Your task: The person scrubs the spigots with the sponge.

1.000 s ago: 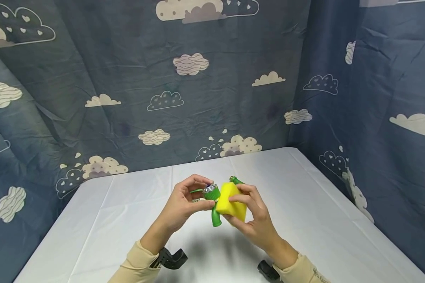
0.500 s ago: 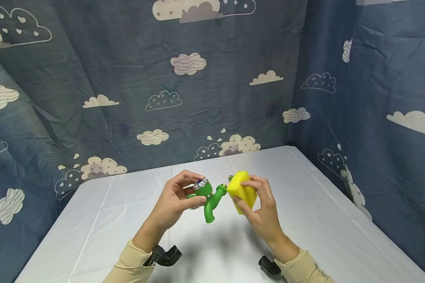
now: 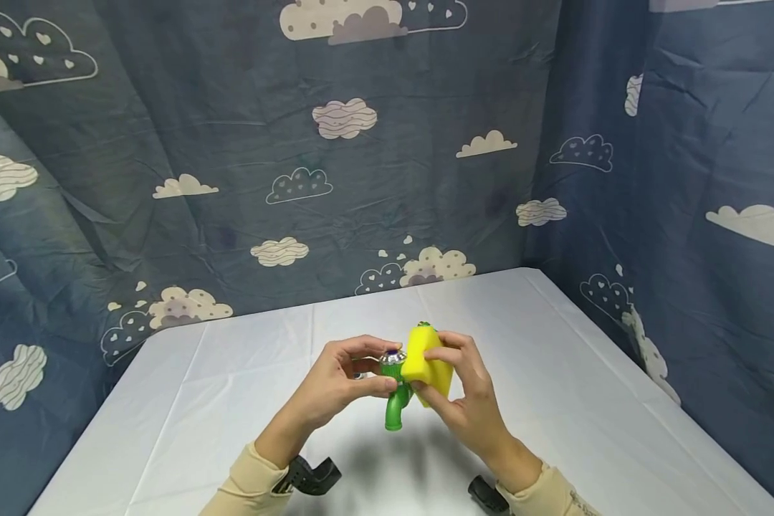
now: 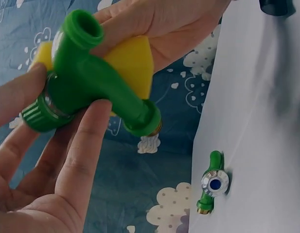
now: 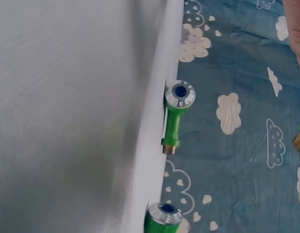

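Observation:
My left hand [image 3: 335, 387] grips a green plastic tap [image 3: 393, 412] by its ribbed, chrome-topped knob, above the table. Its curved spout points down in the head view. In the left wrist view the tap's open spout end [image 4: 89, 26] and brass-threaded inlet both show. A yellow sponge [image 3: 419, 362] is pinched between the thumb and fingers of my right hand [image 3: 467, 408]. The sponge overlaps the tap's right side in the head view and hides its inlet. From the left wrist it shows behind the tap.
Behind the sponge, a second green tap [image 3: 423, 325] lies on the white-covered table [image 3: 245, 401]. Another tap [image 3: 359, 375] is mostly hidden by my left hand. In the right wrist view two taps [image 5: 172, 124] rest along the table. Cloud-print curtains [image 3: 387, 179] surround the back and sides.
Half a second ago the sponge was apart from the tap's body, further right and higher. Now it is back over the tap's side. My left hand and tap have shifted right and slightly down.

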The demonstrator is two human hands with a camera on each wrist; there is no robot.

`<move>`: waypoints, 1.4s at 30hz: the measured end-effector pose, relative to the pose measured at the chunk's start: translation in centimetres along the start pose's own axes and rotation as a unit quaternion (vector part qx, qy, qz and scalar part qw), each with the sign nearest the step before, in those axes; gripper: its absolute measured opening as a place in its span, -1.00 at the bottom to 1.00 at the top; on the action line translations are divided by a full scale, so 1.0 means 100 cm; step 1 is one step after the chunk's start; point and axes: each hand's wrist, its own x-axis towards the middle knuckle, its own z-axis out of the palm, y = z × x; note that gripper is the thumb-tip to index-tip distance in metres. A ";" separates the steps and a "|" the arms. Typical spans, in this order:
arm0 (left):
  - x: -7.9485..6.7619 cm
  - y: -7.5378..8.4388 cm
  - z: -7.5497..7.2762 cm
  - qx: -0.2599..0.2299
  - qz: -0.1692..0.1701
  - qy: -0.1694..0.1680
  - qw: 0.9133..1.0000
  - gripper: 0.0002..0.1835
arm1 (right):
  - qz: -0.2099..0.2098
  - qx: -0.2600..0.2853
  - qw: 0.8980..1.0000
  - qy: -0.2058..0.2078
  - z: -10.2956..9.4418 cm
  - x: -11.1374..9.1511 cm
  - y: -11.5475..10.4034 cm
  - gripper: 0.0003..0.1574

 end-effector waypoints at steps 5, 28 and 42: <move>0.001 0.007 -0.004 0.044 0.015 -0.003 0.999 -0.48 | 0.058 -0.008 0.998 0.029 -0.002 0.005 0.002 -0.41; -0.012 0.023 -0.019 -0.003 0.092 0.001 0.996 -0.52 | 0.047 -0.052 0.997 0.022 0.001 -0.001 0.005 -0.42; -0.005 0.014 -0.003 0.051 0.028 0.068 0.996 -0.53 | -0.110 0.041 0.993 -0.012 0.008 -0.004 -0.007 -0.56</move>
